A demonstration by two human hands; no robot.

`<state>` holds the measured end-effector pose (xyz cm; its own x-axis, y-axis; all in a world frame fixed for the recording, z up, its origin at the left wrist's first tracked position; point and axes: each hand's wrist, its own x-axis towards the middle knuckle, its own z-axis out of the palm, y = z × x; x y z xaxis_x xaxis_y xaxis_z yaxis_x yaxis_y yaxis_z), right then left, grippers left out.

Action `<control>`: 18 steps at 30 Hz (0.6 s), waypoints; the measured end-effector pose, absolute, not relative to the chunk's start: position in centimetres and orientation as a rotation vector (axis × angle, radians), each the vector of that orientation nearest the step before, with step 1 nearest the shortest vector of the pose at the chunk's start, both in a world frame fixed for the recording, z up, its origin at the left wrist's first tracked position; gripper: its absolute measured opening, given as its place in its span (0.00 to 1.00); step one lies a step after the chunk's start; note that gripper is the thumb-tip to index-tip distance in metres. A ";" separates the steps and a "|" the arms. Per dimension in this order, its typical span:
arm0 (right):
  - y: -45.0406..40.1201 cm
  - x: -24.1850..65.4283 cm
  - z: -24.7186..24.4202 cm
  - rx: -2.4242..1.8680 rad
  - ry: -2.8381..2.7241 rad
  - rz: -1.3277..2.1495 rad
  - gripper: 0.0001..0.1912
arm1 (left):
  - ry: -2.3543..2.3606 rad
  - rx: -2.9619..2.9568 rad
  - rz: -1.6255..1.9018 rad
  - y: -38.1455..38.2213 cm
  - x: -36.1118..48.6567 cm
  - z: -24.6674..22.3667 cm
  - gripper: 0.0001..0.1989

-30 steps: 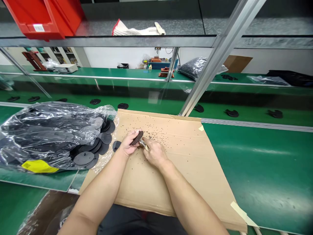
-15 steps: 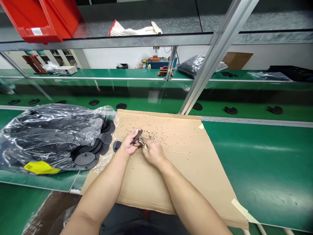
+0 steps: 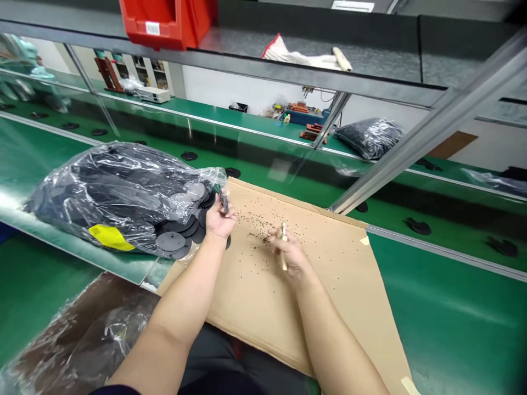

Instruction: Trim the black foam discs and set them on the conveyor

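Observation:
My left hand (image 3: 221, 220) is closed on a black disc (image 3: 224, 201), held nearly edge-on beside the mouth of the plastic bag. In my right hand (image 3: 293, 257) are small nippers (image 3: 283, 248) with pale handles, their metal jaws pointing up and away from me. The nippers and the disc are well apart. Beneath both hands lies a cardboard sheet (image 3: 263, 296), scattered with tiny black bits. More black discs (image 3: 171, 241) spill from the clear plastic bag (image 3: 119, 192) at the left, next to my left hand.
Black discs (image 3: 189, 156) lie spaced along the green strip behind the cardboard. A slanting metal post (image 3: 382, 156) rises at the right. Overhead, a shelf holds a red bin (image 3: 164, 24) and a white glove (image 3: 304, 57). Clear plastic (image 3: 119, 334) hangs below at the left.
My hands have separated: the left has carried the disc toward the bag, and the right has drawn the nippers away from the disc. The whole view has turned and tilted.

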<state>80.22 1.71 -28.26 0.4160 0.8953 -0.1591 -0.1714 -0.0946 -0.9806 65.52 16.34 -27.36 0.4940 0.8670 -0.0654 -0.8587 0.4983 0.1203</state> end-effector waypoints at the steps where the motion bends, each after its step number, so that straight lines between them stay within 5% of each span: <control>1: 2.5 79.4 -28.2 -1.527 -0.834 0.963 0.15 | 0.058 0.081 1.060 16.3 64.9 -27.2 0.12; 8: 8.7 72.7 -27.2 -2.337 -1.579 0.573 0.17 | -0.094 0.130 1.022 15.7 63.0 -26.9 0.13; 18: 10.0 71.0 -28.2 -2.356 -1.717 0.505 0.18 | 0.220 0.276 0.983 15.2 63.7 -26.4 0.06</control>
<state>70.97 10.04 -28.23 0.2746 0.9475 -0.1639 0.8854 -0.3156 -0.3412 63.66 15.18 -26.35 0.5375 0.8412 -0.0583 -0.7859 0.5248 0.3271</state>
